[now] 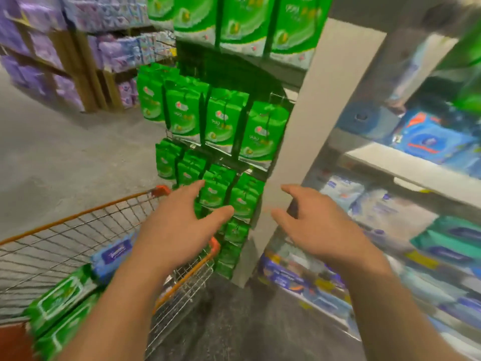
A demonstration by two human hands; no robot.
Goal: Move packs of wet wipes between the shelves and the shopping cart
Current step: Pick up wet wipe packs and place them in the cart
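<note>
Both hands (250,227) empty, fingers spread; blurry wipes packs (65,303) apparently in cart (86,212)

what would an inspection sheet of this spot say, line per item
surface: grey floor, blurred by motion
job's things: green wipe packs and a blue wipe pack lie in the shopping cart; more packs on the right shelves
clutter: green hanging pouches on the end rack
grippers: left hand and right hand open, holding nothing
cables: nothing seen
surroundings: purple packs stacked far left
</note>
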